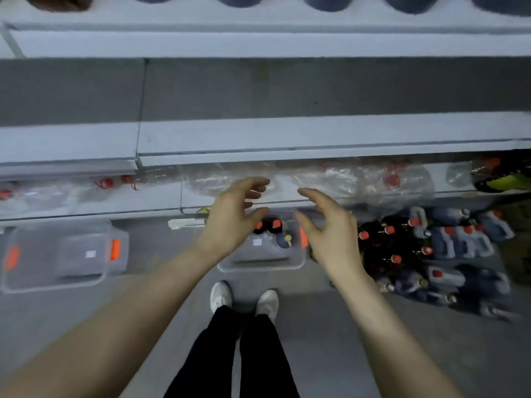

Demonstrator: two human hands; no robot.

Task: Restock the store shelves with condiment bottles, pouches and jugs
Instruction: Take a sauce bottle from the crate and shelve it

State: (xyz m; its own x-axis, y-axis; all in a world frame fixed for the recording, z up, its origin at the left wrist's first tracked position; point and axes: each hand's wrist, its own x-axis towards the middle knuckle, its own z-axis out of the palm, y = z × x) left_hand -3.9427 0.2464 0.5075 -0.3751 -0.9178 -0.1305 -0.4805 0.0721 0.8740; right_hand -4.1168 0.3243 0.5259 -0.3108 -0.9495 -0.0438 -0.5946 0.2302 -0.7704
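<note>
In the head view, both hands are held out over the aisle floor in front of the shelving. The left hand (pixel 232 214) and the right hand (pixel 330 225) are turned palm toward palm, the fingers spread and loosely curved, and nothing is gripped by either. A gap is kept between them, so the hands are judged to be shaped for closing round something about as wide as a bottle.

Directly beneath that gap, a clear storage bin (pixel 258 267) is set on the floor. A few dark red-capped bottles (pixel 268 225) are stood upright at its far end, probably so they can be lifted straight out.

More dark bottles (pixel 385 245) and blue-grey jugs (pixel 459 239) are crowded on the floor at the right, close to the shelf foot, apparently staged within reach.

Film-wrapped packs (pixel 344 179) with red caps are laid on the lowest shelf, though they are too blurred for detail. A grey shelf board (pixel 287 130) is seen above them.

A second clear bin (pixel 63 254) with orange latches is placed on the floor at the left. White shoes (pixel 221 294) are planted just behind the middle bin.
</note>
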